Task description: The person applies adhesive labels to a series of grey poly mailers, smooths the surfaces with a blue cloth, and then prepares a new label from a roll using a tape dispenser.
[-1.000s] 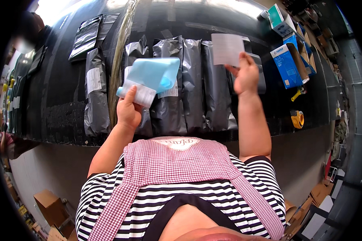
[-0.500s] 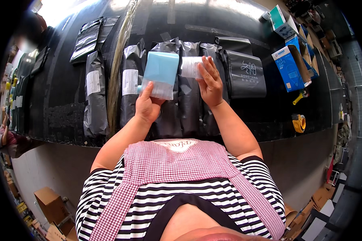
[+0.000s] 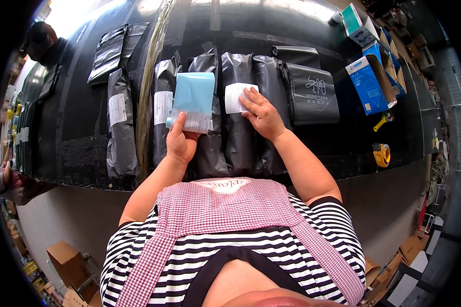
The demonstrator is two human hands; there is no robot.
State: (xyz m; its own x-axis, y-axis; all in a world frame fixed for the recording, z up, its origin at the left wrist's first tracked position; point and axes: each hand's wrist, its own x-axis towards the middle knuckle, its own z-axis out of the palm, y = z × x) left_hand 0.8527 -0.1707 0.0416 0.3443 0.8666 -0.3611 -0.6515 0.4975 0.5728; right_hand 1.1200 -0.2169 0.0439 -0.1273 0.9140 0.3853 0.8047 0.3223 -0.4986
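Between its thumb and fingers my left hand [image 3: 182, 143] grips a strip of labels [image 3: 194, 94], light blue backing above and white printed labels folded below. My right hand [image 3: 265, 117] lies with outstretched fingers on the right part of a white label [image 3: 234, 99]. That label sits on a long dark grey plastic parcel [image 3: 239, 140]. Left of it, partly behind the label strip, is another grey parcel [image 3: 210, 156]. A parcel with a white label [image 3: 160, 130] lies further left, and one more parcel [image 3: 266, 77] lies to the right, partly under my right hand.
A stack of dark plastic bags [image 3: 312, 97] lies right of the parcels. Further right are a blue box [image 3: 366, 87], a green box [image 3: 354, 23] and a yellow tape roll [image 3: 381, 155]. A labelled parcel [image 3: 120, 138] lies beyond the clear plastic strip [image 3: 147, 87] on the left.
The white label near my right hand was raised and curved; now it lies flat on the parcel under my fingers. My left hand has moved slightly left and nearer with the label strip.
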